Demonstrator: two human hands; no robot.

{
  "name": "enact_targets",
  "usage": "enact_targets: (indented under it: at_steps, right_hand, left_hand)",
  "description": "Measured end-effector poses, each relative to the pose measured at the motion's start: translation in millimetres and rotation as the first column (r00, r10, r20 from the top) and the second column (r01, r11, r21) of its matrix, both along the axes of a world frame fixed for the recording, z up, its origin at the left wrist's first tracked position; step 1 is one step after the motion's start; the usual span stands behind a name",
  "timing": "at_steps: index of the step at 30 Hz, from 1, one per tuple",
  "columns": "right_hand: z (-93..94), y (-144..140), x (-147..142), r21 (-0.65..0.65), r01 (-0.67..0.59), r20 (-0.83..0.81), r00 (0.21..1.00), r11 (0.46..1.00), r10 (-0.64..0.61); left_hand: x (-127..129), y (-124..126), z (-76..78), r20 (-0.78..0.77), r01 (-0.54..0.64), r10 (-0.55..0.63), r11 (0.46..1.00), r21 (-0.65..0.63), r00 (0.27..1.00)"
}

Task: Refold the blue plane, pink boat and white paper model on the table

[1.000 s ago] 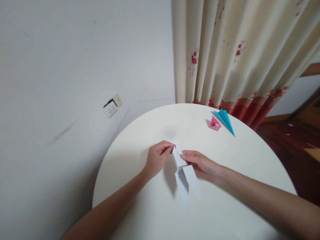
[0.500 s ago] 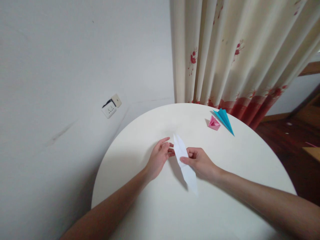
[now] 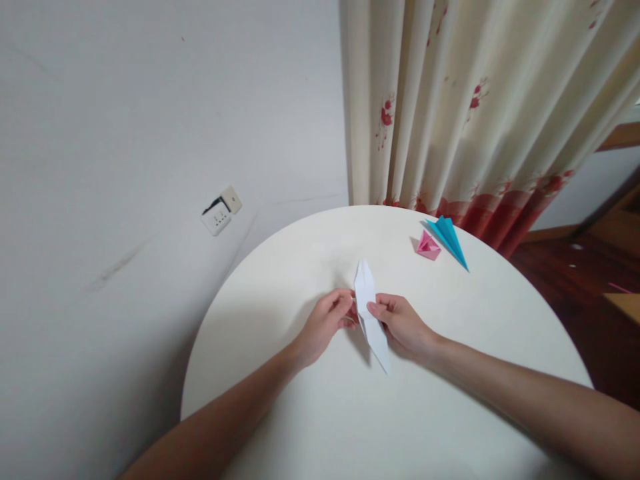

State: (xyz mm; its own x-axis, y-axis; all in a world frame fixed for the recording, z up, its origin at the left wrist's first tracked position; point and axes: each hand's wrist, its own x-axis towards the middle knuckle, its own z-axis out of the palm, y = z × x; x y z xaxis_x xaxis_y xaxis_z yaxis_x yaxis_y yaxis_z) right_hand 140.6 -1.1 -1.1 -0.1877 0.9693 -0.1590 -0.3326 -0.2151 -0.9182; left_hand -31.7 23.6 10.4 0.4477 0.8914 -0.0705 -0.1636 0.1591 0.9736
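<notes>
Round white table (image 3: 310,427) by a curtain (image 3: 475,107): a narrow folded white paper (image 3: 371,313) is pinched at mid-length between left hand (image 3: 325,323) and right hand (image 3: 400,323), equally near, long axis running away from the body.

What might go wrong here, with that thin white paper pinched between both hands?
Both hands, left hand and right hand, pinch the white folded paper only at its middle, so its long pointed ends could bend or crease unevenly. A hard pull might tear it. The pink paper piece and blue paper plane lie near the table edge and could slip off.
</notes>
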Motion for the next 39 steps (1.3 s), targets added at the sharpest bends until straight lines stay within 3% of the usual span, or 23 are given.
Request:
enact_targets:
  at_steps: [5, 16, 23, 28, 34, 39]
  right_hand:
    - [1.7, 0, -2, 0.117, 0.106, 0.093, 0.989, 0.988, -0.117]
    - [-12.2, 3, -4, 0.119, 0.016, 0.049, 0.999, 0.993, -0.022]
    - [1.1, -1, -4, 0.068, -0.032, -0.028, 0.999, 0.997, 0.034]
    - [4.0, -2, -3, 0.080, -0.058, -0.044, 0.997, 0.995, 0.061]
    - [2.2, -1, -3, 0.141, -0.061, 0.045, 0.997, 0.988, 0.055]
    - [-2.1, -1, -2, 0.193, 0.003, 0.174, 0.984, 0.981, -0.037]
  left_hand:
    - [1, -4, -2.1, -0.119, 0.079, -0.072, 0.995, 0.055, 0.990]
    - [0, -1, -5.8, -0.200, 0.106, -0.080, 0.987, 0.124, 0.977]
    - [0, -1, -10.6, -0.150, 0.072, -0.055, 0.991, 0.111, 0.987]
    - [3, -4, -4.9, -0.125, 0.076, -0.059, 0.988, 0.137, 0.990]
    - [5, -5, 1.9, -0.125, 0.081, -0.063, 0.986, 0.142, 0.990]
    - [5, -4, 2.7, -0.208, 0.046, -0.005, 0.980, 0.192, 0.978]
